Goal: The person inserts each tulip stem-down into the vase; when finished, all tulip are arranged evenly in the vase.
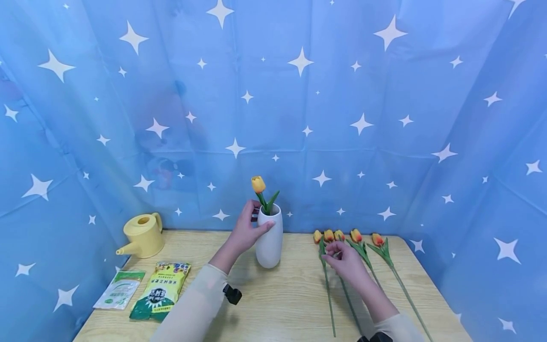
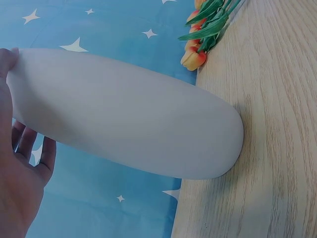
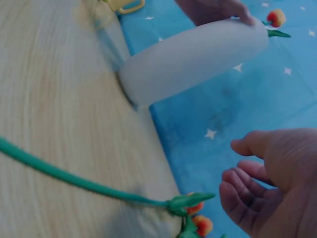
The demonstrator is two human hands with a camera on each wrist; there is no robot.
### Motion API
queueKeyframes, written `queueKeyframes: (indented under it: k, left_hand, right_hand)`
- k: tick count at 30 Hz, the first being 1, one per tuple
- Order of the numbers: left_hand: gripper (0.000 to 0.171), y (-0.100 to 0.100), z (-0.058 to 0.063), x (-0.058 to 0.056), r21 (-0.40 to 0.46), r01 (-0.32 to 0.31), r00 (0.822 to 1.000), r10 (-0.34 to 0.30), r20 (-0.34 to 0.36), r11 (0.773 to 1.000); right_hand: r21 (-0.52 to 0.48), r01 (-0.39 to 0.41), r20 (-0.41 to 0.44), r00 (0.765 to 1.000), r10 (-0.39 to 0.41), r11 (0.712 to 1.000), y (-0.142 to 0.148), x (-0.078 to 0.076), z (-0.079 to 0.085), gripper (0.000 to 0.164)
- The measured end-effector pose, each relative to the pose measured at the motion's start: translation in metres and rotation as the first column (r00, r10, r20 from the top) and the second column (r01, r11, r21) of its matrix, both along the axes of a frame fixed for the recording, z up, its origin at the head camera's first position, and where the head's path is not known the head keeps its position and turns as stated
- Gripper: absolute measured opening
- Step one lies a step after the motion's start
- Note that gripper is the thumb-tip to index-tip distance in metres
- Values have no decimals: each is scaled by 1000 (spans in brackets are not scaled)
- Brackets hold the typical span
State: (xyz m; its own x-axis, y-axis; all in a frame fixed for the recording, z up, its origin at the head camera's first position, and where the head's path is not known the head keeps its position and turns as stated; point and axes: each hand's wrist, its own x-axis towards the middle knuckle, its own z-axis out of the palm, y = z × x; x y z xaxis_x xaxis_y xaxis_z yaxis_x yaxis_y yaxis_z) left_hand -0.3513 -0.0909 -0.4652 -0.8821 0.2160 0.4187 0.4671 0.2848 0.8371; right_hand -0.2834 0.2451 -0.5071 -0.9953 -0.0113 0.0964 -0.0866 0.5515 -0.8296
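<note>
A white vase (image 1: 270, 244) stands upright near the table's back edge, with one yellow tulip (image 1: 258, 184) and its green leaves rising from the mouth. Near the rim, my left hand (image 1: 248, 229) grips the vase, thumb across the front and fingers round the far side; the left wrist view shows this hand (image 2: 22, 183) at the vase's upper end. My right hand (image 1: 349, 266) hovers by several orange-yellow tulips (image 1: 356, 236) lying on the table. In the right wrist view, the right hand (image 3: 282, 178) has loosely bent fingers and holds nothing, apart from a green stem (image 3: 74, 179).
At the left back is a yellow watering can (image 1: 144, 237), its spout pointing left. In front of it lie a yellow-green packet (image 1: 161, 290) and a smaller white-green packet (image 1: 120, 290). A blue star-patterned curtain (image 1: 273, 118) hangs behind the wooden table (image 1: 290, 304).
</note>
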Motion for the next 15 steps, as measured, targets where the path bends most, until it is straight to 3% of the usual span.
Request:
queueKeyframes:
  k: [15]
  left_hand:
    - [58,0,-1,0,-6,-2,1000,3,21,1000]
  right_hand:
    - [-41,42,53,998,-40,998,5,10,-26,25]
